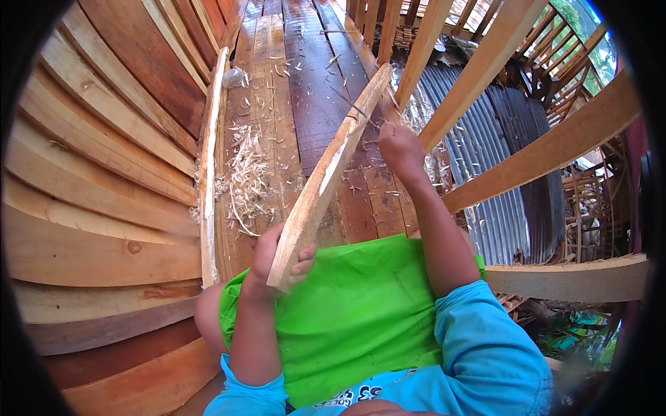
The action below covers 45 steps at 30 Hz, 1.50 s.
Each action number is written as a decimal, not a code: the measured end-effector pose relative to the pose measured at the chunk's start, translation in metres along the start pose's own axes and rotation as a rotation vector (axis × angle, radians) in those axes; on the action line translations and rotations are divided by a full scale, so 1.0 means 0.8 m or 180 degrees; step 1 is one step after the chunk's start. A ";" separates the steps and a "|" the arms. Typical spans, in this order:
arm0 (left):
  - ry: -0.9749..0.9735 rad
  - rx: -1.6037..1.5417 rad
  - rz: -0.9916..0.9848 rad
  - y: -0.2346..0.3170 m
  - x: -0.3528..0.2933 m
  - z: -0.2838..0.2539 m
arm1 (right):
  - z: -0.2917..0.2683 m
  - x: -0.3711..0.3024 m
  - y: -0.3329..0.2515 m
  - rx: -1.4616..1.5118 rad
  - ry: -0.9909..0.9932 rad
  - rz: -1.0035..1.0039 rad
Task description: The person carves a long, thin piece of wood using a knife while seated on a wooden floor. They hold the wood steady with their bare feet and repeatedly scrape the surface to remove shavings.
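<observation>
A long, pale wooden slat (331, 173) slants up and away from my lap, with rough, freshly cut faces along its length. Near its lower end my left hand (277, 258) is closed around it, thumb side hidden behind the wood. My right hand (401, 147) is a fist beside the slat's far part, gripping a knife. The knife's thin dark blade (352, 105) crosses the slat close to its far end; the handle is hidden inside my fingers. Green cloth (361, 312) covers my lap under the slat's lower end.
Curled wood shavings (248, 166) lie on the plank floor (312, 62). At left, another pale slat (208, 173) rests along the plank wall (104, 208). A wooden railing (479, 76) stands close on my right, with corrugated metal sheets (492, 166) beyond it.
</observation>
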<state>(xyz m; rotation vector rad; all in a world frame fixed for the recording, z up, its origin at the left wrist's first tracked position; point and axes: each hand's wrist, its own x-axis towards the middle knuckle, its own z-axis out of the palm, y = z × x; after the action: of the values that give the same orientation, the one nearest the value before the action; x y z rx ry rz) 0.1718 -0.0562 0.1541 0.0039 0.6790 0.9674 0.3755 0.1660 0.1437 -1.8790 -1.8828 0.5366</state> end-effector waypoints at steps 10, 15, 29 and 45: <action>0.0018 0.0039 0.0004 -0.001 0.001 0.001 | 0.008 -0.004 0.005 0.0885 -0.0790 -0.0354; -0.0066 0.0075 -0.0021 0.000 0.000 -0.002 | -0.030 -0.006 -0.008 0.0759 -0.0958 -0.0203; 0.0248 0.0517 0.0181 -0.001 -0.004 0.004 | 0.036 -0.071 -0.022 -0.0123 -0.0654 -0.1163; 0.0377 0.0745 0.0228 -0.001 -0.002 0.004 | 0.060 -0.028 0.004 -0.0430 0.0178 -0.1055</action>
<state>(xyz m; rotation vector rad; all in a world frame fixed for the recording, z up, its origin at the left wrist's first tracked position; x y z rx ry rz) 0.1736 -0.0571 0.1569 0.1794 0.9035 0.9574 0.3515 0.1445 0.1010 -1.5910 -2.1795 0.2516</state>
